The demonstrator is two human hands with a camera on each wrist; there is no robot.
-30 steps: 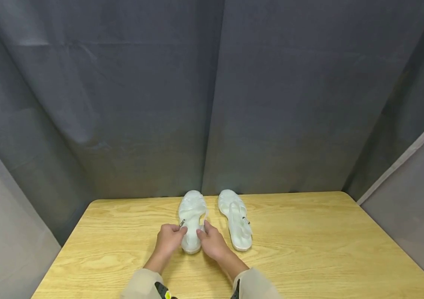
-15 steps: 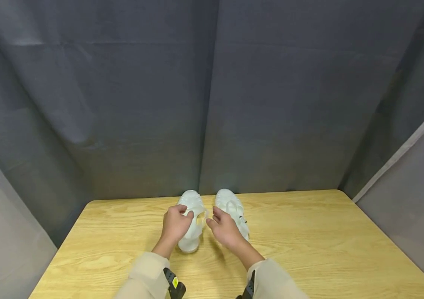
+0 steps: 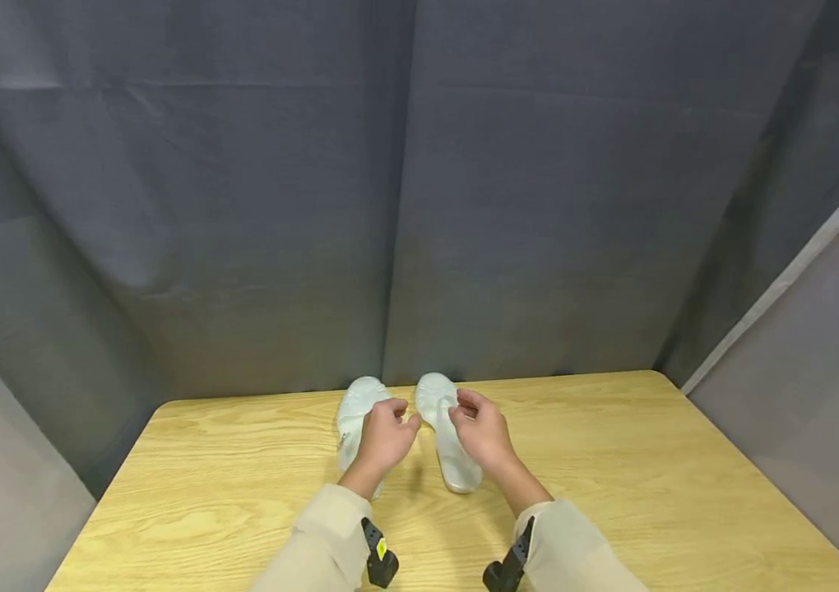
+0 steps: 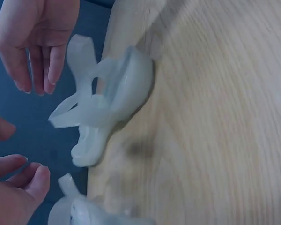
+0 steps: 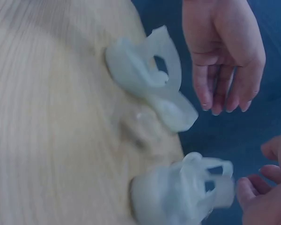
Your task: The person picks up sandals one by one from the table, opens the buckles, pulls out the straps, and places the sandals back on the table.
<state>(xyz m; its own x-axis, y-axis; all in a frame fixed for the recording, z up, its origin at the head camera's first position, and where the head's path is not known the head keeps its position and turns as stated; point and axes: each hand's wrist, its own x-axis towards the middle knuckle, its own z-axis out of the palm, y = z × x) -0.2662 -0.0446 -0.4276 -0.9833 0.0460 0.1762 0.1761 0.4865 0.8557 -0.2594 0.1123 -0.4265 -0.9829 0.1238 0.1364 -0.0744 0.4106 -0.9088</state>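
Two pale white-green jelly sandals stand side by side on the wooden table, toes toward the back edge. My left hand (image 3: 388,434) hovers above the left sandal (image 3: 360,404), hiding part of its heel half. Its fingers are loosely bent and hold nothing. Over the right sandal (image 3: 456,460) hangs my right hand (image 3: 484,432), fingers relaxed with nothing between them. In the left wrist view, the raised straps of the right sandal (image 4: 91,101) stick up below the right hand (image 4: 42,42). The right wrist view shows both hands apart from the left sandal (image 5: 145,70) and its neighbour.
The wooden table (image 3: 612,477) reaches back to a dark grey curtain (image 3: 257,205). Pale panels (image 3: 797,395) flank it on either side. Each sleeved wrist carries a small black camera mount (image 3: 381,559).
Both hands let go of the left sandal, rose and moved to the right, the right hand now over the right sandal. The sandals stay on the table; the head view turned slightly.
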